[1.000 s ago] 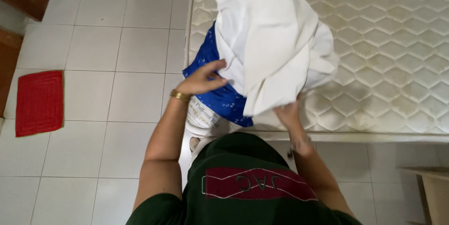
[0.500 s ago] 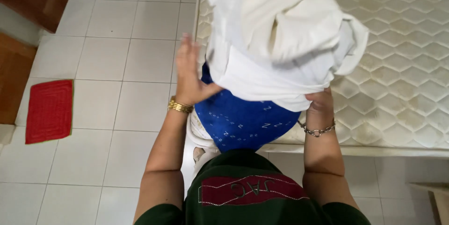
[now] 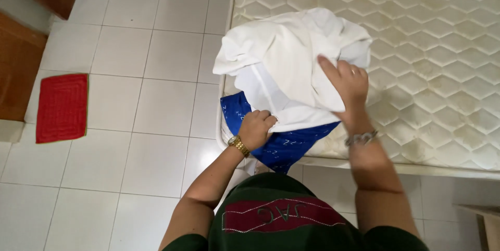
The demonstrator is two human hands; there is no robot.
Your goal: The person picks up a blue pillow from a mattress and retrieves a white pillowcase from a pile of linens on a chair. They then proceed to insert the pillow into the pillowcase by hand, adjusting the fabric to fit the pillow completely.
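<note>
A bare quilted mattress (image 3: 442, 63), cream-coloured with a hexagon stitch pattern and faint brownish stains, is occupying the upper right of the view. It is lying on a floor of white square tiles (image 3: 156, 105). A red rectangular mat (image 3: 62, 107) is lying flat on the tiles at the left, well apart from the mattress. Dark brown wooden furniture (image 3: 21, 68) is showing along the left edge, just beside the mat. A pale wooden corner (image 3: 487, 225) is showing at lower right.

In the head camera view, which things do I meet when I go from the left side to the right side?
Red rectangular floor mat → white tiled floor → left hand gripping bunched white cloth → right hand → bare quilted mattress.
</note>
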